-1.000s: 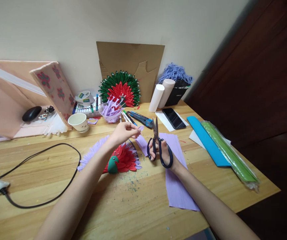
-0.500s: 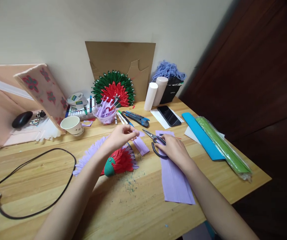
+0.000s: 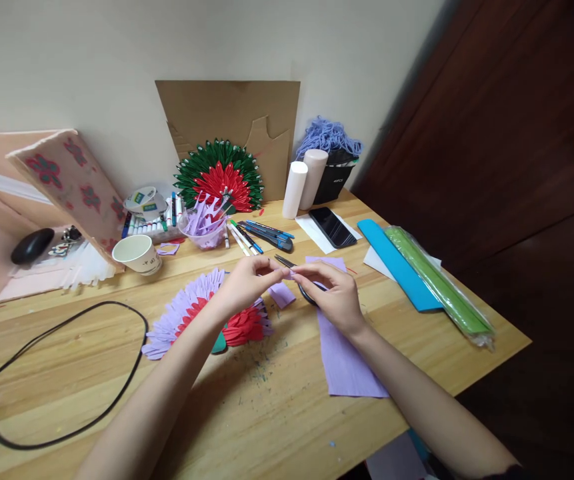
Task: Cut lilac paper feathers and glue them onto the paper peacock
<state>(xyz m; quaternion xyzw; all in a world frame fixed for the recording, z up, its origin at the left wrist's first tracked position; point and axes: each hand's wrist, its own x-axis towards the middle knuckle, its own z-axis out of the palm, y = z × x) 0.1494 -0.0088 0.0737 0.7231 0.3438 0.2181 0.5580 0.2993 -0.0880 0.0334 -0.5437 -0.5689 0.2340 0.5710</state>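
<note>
My left hand and my right hand meet above the table, fingertips pinched together on a small piece of purple paper. Beneath my right hand lie black-handled scissors, partly covered, on a long purple crepe paper sheet. A smaller purple paper strip rests between the hands on the table. Under my left forearm is a paper peacock with a purple fringe, red petals and a green head mostly hidden by the arm.
Behind stand a plastic bowl of purple scraps, a paper cup, pens, a utility knife and a phone. Rolled green paper lies at right. A black cable loops at left.
My right hand has left the scissors, which stay on the table, and moved left to my left hand. Both now pinch the small purple piece. The view has shifted slightly.
</note>
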